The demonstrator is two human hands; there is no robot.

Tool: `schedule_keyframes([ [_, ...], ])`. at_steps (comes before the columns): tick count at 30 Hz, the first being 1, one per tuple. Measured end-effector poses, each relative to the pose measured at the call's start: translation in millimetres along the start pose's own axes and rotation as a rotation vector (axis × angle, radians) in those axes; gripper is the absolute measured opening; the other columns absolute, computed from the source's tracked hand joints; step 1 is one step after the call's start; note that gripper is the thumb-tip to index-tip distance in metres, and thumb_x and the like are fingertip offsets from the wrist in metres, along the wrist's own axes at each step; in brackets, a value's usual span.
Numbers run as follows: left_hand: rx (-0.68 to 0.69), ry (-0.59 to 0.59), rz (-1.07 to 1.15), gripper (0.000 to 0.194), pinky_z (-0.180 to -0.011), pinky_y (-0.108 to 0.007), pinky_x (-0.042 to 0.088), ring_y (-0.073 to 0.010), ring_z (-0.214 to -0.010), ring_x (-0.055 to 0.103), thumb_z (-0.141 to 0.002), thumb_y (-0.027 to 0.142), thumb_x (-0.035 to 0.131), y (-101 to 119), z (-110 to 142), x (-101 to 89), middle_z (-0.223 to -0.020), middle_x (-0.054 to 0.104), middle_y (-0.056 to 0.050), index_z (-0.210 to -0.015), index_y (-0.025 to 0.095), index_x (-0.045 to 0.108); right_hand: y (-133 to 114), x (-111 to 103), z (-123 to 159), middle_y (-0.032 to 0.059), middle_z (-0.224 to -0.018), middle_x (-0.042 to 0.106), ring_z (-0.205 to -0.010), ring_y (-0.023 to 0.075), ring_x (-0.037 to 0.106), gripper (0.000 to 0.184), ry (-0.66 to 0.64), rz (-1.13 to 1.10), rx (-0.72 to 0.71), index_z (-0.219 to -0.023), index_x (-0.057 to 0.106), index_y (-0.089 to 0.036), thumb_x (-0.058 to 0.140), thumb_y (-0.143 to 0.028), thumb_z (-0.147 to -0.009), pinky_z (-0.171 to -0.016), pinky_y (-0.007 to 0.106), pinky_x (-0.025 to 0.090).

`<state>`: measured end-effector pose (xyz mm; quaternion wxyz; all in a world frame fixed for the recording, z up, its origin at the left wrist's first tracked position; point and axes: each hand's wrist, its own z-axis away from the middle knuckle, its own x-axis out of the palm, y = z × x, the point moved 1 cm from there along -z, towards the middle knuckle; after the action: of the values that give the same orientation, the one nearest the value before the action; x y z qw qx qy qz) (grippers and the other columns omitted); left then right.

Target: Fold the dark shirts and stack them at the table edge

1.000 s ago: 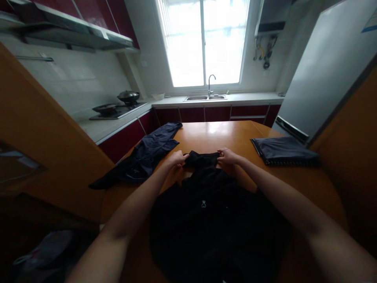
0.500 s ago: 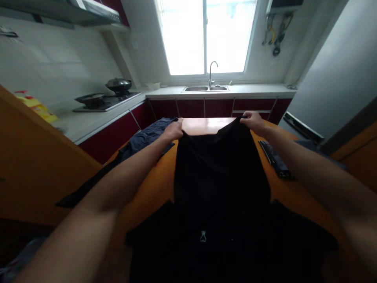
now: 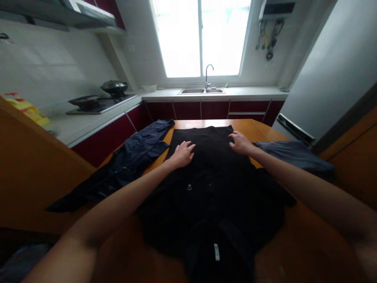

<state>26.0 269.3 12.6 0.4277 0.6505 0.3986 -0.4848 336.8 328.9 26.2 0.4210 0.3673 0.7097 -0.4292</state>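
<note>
A black short-sleeved shirt [image 3: 212, 169] is spread over the wooden table, its hem at the far side and its collar close to me. A small light logo shows on its chest and a pale label inside the collar. My left hand [image 3: 182, 154] lies over the left part of the shirt, fingers spread. Beside the shirt's far right edge is my right hand [image 3: 240, 143], its fingers apart and curved, holding nothing. Whether its fingertips touch the cloth I cannot tell.
Dark blue clothing [image 3: 132, 153] lies along the table's left side. A grey-blue folded garment [image 3: 294, 155] rests on the right. Beyond the wooden table [image 3: 247, 125] are a counter with a sink [image 3: 193, 91], a stove [image 3: 103, 104] and a silver fridge [image 3: 318, 78].
Both hands have let go of the shirt's hem and moved back towards me. The shirt, held up at its far end before, now lies flat on the table.
</note>
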Motion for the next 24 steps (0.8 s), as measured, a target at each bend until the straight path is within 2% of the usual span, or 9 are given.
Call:
schedule_keyframes([
  [3,0.11,0.054,0.045,0.04,-0.118,-0.053,0.036,-0.0327,-0.14,0.045,-0.095,0.025,0.055,-7,70,-8.2,-0.147,0.051,-0.015,-0.134,0.018,0.061,-7,2,64,0.0203,-0.143,0.052,-0.134,0.0344,0.05,0.036,0.008,-0.002,-0.086,-0.125,0.065,-0.014,0.06,-0.023,-0.09,-0.113,0.048,0.041],
  [6,0.193,0.111,0.166,0.032,-0.116,-0.047,0.042,-0.0274,-0.135,0.051,-0.1,0.029,0.051,-8,143,-26.2,-0.143,0.055,-0.01,-0.128,0.024,0.065,-8,-6,134,0.0158,-0.129,0.06,-0.121,0.0297,0.058,0.028,0.048,-0.07,-0.212,-0.118,0.066,-0.017,0.055,-0.02,-0.092,-0.107,0.044,0.046],
  [9,0.309,0.04,0.226,0.032,-0.114,-0.043,0.045,-0.0246,-0.131,0.053,-0.1,0.031,0.055,-3,210,-44.9,-0.14,0.056,-0.008,-0.131,0.029,0.063,1,-20,199,0.013,-0.114,0.062,-0.109,0.0276,0.06,0.022,0.136,-0.103,-0.265,-0.109,0.067,-0.019,0.052,-0.019,-0.093,-0.099,0.044,0.05],
  [12,0.378,-0.057,0.215,0.041,-0.112,-0.041,0.046,-0.0251,-0.131,0.052,-0.096,0.032,0.065,-3,259,-53.2,-0.138,0.056,-0.008,-0.136,0.031,0.06,19,-32,251,0.0113,-0.108,0.063,-0.103,0.0279,0.06,0.017,0.175,-0.079,-0.294,-0.102,0.068,-0.021,0.055,-0.019,-0.091,-0.092,0.045,0.052],
  [15,0.387,-0.092,0.169,0.048,-0.11,-0.042,0.048,-0.0257,-0.129,0.054,-0.092,0.032,0.07,-12,284,-46.7,-0.138,0.057,-0.008,-0.138,0.033,0.059,42,-35,285,0.0105,-0.115,0.064,-0.109,0.0288,0.059,0.022,0.131,-0.011,-0.348,-0.101,0.069,-0.023,0.054,-0.014,-0.088,-0.097,0.047,0.048],
  [17,0.395,-0.049,0.158,0.044,-0.108,-0.04,0.05,-0.0243,-0.125,0.057,-0.094,0.029,0.065,-20,288,-38.2,-0.134,0.059,-0.008,-0.138,0.032,0.06,57,-32,296,0.0106,-0.124,0.063,-0.117,0.0299,0.057,0.031,0.118,0.046,-0.339,-0.11,0.069,-0.023,0.052,-0.012,-0.087,-0.101,0.049,0.045],
  [20,0.417,0.027,0.154,0.036,-0.102,-0.035,0.052,-0.021,-0.117,0.061,-0.097,0.019,0.054,-29,284,-27.4,-0.125,0.064,-0.007,-0.129,0.029,0.065,75,-25,299,0.0131,-0.131,0.062,-0.122,0.0311,0.056,0.036,0.18,0.107,-0.225,-0.122,0.066,-0.021,0.051,-0.017,-0.09,-0.099,0.049,0.047],
  [24,0.366,0.104,0.179,0.04,-0.096,-0.033,0.052,-0.0192,-0.107,0.064,-0.09,0.005,0.044,-29,272,-26.5,-0.114,0.068,-0.005,-0.114,0.024,0.07,81,-29,287,0.0118,-0.114,0.07,-0.108,0.0286,0.063,0.023,0.171,0.153,-0.206,-0.101,0.07,-0.02,0.047,-0.024,-0.096,-0.092,0.044,0.048],
])
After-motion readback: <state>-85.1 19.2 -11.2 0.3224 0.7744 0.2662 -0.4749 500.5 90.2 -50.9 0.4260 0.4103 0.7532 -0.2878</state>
